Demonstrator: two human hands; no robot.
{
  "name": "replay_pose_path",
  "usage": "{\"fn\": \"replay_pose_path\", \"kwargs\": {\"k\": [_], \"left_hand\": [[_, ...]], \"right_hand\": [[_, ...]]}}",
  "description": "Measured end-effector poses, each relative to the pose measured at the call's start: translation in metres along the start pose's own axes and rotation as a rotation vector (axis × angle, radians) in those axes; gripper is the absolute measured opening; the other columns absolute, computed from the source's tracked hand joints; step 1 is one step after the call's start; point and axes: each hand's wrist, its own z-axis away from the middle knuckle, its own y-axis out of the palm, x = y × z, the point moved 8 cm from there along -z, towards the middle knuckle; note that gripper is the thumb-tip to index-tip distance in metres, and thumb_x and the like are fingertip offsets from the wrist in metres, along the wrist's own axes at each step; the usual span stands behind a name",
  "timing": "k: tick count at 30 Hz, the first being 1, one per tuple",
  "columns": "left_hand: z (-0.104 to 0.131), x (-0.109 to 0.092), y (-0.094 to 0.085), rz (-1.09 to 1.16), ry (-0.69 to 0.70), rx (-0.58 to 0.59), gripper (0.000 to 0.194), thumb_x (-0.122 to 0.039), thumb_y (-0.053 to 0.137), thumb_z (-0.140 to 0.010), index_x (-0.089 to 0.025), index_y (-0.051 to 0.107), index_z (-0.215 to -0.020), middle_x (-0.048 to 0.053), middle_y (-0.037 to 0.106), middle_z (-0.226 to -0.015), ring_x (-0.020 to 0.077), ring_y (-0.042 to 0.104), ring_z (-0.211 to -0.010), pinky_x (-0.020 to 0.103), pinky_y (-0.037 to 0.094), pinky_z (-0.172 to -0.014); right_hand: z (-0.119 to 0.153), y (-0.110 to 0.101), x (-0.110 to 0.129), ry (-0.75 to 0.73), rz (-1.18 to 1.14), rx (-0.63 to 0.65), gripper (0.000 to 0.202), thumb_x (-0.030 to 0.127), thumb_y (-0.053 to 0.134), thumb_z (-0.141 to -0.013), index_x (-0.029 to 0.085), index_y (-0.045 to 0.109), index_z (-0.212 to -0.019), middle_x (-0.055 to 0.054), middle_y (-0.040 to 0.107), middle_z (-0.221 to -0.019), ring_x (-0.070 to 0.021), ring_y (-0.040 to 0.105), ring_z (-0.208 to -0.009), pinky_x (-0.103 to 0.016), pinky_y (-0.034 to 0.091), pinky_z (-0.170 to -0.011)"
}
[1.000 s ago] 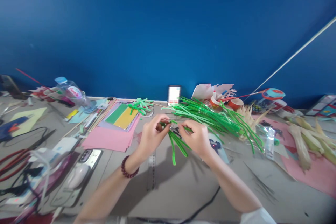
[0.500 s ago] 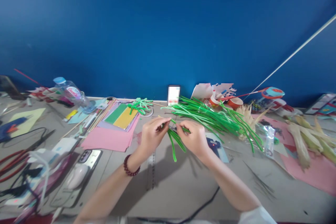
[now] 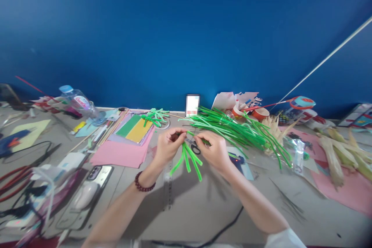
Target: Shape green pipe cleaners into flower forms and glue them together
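Between my two hands is a small bunch of green pipe cleaners [image 3: 187, 158], its several loose ends fanned out downward above the table. My left hand [image 3: 169, 144], with a beaded bracelet [image 3: 144, 186] at the wrist, pinches the bunch near its top. My right hand [image 3: 212, 147] is closed on a green stem just to the right, its fingertips a little apart from the left ones. Black-handled scissors [image 3: 195, 147] lie behind and between the hands. A clear ruler [image 3: 167, 190] is on the table below my left hand.
Behind my right hand lies a large pile of green stems [image 3: 232, 128]. Pink paper [image 3: 119, 154], a phone [image 3: 99, 174] with a white mouse [image 3: 86, 195] and a bottle [image 3: 80, 102] are at the left. Corn husks [image 3: 334, 159] lie at the right.
The ends of the green bunch have spread apart, some swinging left under my left hand. The scissors' handle now shows between my hands. Both hands have barely moved.
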Motion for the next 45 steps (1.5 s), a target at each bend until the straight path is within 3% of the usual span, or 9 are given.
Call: {"fn": "replay_pose_path", "kwargs": {"k": [3,6,10,13,21,25,30,38,45], "left_hand": [[-0.001,0.006,0.005,0.118,-0.096,0.060,0.025,-0.035,0.071,-0.072,-0.013,0.070,-0.083,0.001,0.061,-0.059,0.0062,0.042,-0.045,0.019,0.029,-0.042],[0.000,0.002,0.006,0.090,-0.068,0.069,0.026,-0.035,0.070,-0.073,-0.014,0.069,-0.089,0.000,0.060,-0.060,0.0046,0.037,-0.042,0.019,0.025,-0.039],[0.004,-0.010,0.003,-0.049,0.080,0.033,0.029,-0.033,0.067,-0.078,-0.018,0.063,-0.102,0.002,0.066,-0.076,0.0047,0.041,-0.045,0.018,0.031,-0.041],[0.008,-0.021,0.002,-0.184,0.202,0.010,0.021,-0.031,0.063,-0.081,-0.019,0.063,-0.100,0.001,0.066,-0.079,0.0050,0.043,-0.048,0.018,0.038,-0.047],[0.016,-0.033,0.004,-0.408,0.383,-0.054,0.014,-0.027,0.061,-0.083,-0.020,0.063,-0.095,-0.001,0.067,-0.078,0.0056,0.049,-0.049,0.018,0.042,-0.050],[0.023,-0.038,0.003,-0.527,0.543,-0.138,0.007,-0.022,0.061,-0.083,-0.020,0.062,-0.090,-0.003,0.066,-0.071,0.0053,0.051,-0.048,0.017,0.041,-0.052],[0.029,-0.044,0.008,-0.622,0.714,-0.151,0.009,-0.016,0.059,-0.084,-0.020,0.065,-0.088,-0.001,0.067,-0.068,0.0068,0.056,-0.053,0.017,0.041,-0.052],[0.031,-0.046,0.008,-0.579,0.770,-0.147,0.015,-0.014,0.058,-0.084,-0.019,0.066,-0.096,0.004,0.071,-0.083,0.0089,0.061,-0.061,0.020,0.049,-0.059],[0.027,-0.043,0.007,-0.513,0.758,-0.157,0.016,-0.012,0.057,-0.084,-0.019,0.065,-0.096,0.003,0.069,-0.083,0.0082,0.057,-0.059,0.020,0.050,-0.059]], "right_hand": [[-0.001,0.000,-0.003,0.013,-0.018,0.005,0.020,0.025,0.052,-0.088,0.019,0.065,-0.073,-0.003,0.067,-0.070,-0.0155,0.059,-0.065,-0.025,0.044,-0.065],[0.000,-0.001,-0.002,0.001,-0.021,-0.008,0.019,0.023,0.052,-0.088,0.019,0.066,-0.075,-0.003,0.068,-0.072,-0.0153,0.060,-0.066,-0.025,0.044,-0.066],[0.003,-0.002,0.002,-0.036,0.004,-0.035,0.018,0.022,0.052,-0.087,0.019,0.064,-0.073,-0.003,0.066,-0.069,-0.0148,0.059,-0.064,-0.025,0.043,-0.065],[0.003,-0.004,0.006,-0.062,0.009,-0.065,0.018,0.022,0.053,-0.086,0.019,0.063,-0.071,-0.002,0.066,-0.067,-0.0141,0.059,-0.062,-0.024,0.043,-0.063],[0.005,-0.007,0.010,-0.069,0.033,-0.094,0.020,0.020,0.054,-0.085,0.019,0.060,-0.066,-0.002,0.063,-0.063,-0.0131,0.056,-0.058,-0.024,0.041,-0.060],[0.007,-0.006,0.011,-0.040,0.033,-0.106,0.022,0.022,0.054,-0.085,0.019,0.058,-0.063,-0.001,0.060,-0.058,-0.0122,0.052,-0.054,-0.023,0.039,-0.056],[0.009,-0.005,0.013,-0.027,0.026,-0.103,0.024,0.021,0.054,-0.085,0.019,0.055,-0.061,0.001,0.056,-0.056,-0.0108,0.048,-0.052,-0.022,0.036,-0.055],[0.013,-0.001,0.015,-0.061,0.010,-0.122,0.022,0.020,0.054,-0.086,0.018,0.056,-0.064,0.001,0.057,-0.058,-0.0105,0.049,-0.053,-0.022,0.038,-0.055],[0.012,0.002,0.012,-0.065,-0.008,-0.099,0.016,0.020,0.052,-0.088,0.020,0.060,-0.074,-0.002,0.063,-0.067,-0.0137,0.055,-0.061,-0.024,0.041,-0.059]]}}
